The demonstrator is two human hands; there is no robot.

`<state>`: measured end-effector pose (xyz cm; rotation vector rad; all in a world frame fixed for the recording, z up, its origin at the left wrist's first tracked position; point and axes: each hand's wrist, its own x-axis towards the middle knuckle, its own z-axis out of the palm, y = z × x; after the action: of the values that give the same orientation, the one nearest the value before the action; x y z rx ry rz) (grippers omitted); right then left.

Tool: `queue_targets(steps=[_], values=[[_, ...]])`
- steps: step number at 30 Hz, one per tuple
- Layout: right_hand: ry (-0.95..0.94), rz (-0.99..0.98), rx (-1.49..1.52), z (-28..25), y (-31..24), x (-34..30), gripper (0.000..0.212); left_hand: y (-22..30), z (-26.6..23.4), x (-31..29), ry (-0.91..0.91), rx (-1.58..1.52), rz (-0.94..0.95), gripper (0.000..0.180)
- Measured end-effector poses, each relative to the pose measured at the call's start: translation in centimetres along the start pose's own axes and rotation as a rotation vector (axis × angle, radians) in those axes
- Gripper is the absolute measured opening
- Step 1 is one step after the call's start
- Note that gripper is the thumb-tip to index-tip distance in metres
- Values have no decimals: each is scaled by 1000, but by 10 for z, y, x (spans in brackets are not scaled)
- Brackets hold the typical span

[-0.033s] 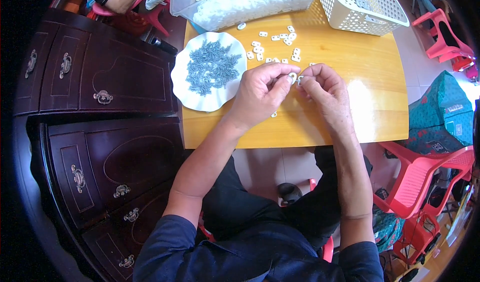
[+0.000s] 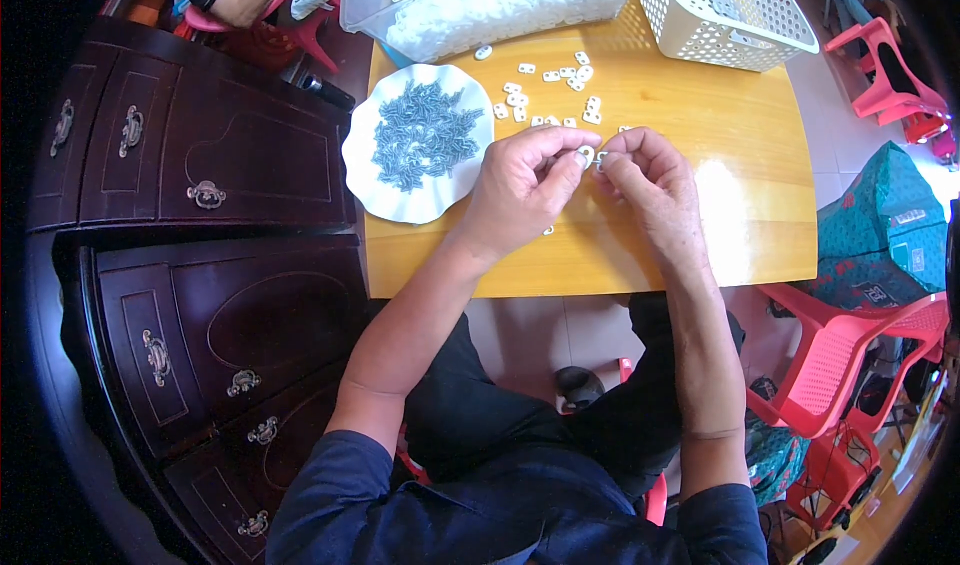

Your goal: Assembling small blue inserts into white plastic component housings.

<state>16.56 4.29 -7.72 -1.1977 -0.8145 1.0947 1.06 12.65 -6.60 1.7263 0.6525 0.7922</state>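
Over the wooden table, my left hand pinches a small white plastic piece between thumb and forefinger. Close beside it, my right hand is closed in a pinch; a small pale bit shows at its fingertips, too small to name. The two sets of fingertips nearly meet. Beyond my hands lie several loose white plastic pieces with dark holes. To the left, a white wavy-rimmed plate bears a heap of small grey metal parts, screws or springs; I cannot tell which.
A clear plastic bin of white pieces and a white perforated basket stand along the far side of the table. Dark wooden drawers flank the left. Pink plastic chairs and a green bag are at right.
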Motion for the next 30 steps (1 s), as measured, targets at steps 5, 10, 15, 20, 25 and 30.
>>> queue_targets(steps=[5,10,15,20,25,30], values=[[23,7,11,1,0,-1,7,4,1,-1,-1,-24,-36,19],[17,0,-2,1,3,0,8,6,1,-2,-21,-93,-99,18],[22,9,30,3,3,1,8,2,6,-4,55,85,88,20],[35,24,58,4,1,-1,8,4,4,-1,56,7,2,18],[33,18,54,3,1,0,8,2,6,-2,52,2,-2,17],[-6,6,74,1,4,0,7,2,5,-2,45,20,-14,17]])
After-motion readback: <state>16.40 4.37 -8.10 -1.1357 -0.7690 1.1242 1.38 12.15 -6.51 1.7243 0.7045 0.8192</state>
